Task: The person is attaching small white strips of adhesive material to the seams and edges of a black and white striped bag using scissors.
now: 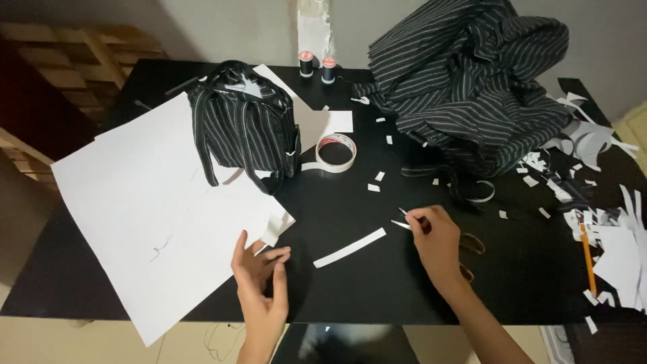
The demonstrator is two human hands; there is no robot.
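My right hand [435,236] is pinching a tiny paper scrap [403,224] at the fingertips, wrist bent in over the table [350,283]; best to keep the pinch light so it doesn't crumple. Left hand [263,276] rests loose and empty, fingers spread, by the sheet [155,216], paper strip [350,247] between both hands.

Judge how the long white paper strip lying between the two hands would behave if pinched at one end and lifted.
The paper strip looks thin and flat on the black table, so it would probably droop and weigh almost nothing. Pushed, it would likely slide or buckle rather than roll.
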